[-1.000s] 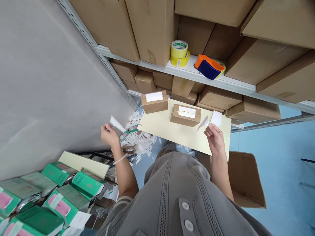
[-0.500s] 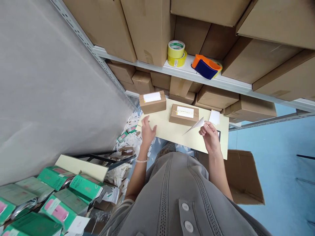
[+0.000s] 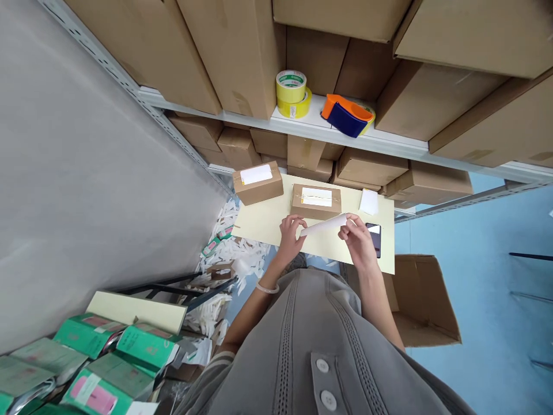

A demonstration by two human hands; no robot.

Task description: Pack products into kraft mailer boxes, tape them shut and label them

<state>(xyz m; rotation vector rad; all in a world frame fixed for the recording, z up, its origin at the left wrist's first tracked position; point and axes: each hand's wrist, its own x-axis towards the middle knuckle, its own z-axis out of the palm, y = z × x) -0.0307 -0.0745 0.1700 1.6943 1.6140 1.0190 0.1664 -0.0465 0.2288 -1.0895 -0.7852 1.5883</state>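
While a second ago the left hand point(image 3: 290, 233) was out to the side over the heap of paper scraps point(image 3: 235, 253), it has now come in over the pale surface point(image 3: 268, 222) and taken the left end of the white label sheet point(image 3: 324, 225). The right hand point(image 3: 356, 239) pinches the other end between thumb and fingertips, so the sheet is stretched between both hands, slightly curled, just in front of the nearer small brown box point(image 3: 316, 200). Each grip is pressed onto the paper; neither hand is spread. That box already bears a white label on its top, as does the second small box point(image 3: 258, 181) farther left. I judge the change to mean the sheet has gone from a one-handed hold to a two-handed one, which gives control over both ends.

Beside the right hand a dark phone point(image 3: 374, 237) lies on the surface, and a loose white slip point(image 3: 370, 202) sits beyond it. On the shelf point(image 3: 389, 147) above stand yellow tape rolls point(image 3: 292, 92) and an orange-and-blue tape dispenser point(image 3: 347, 115). Green packets point(image 3: 125, 346) lie at lower left.
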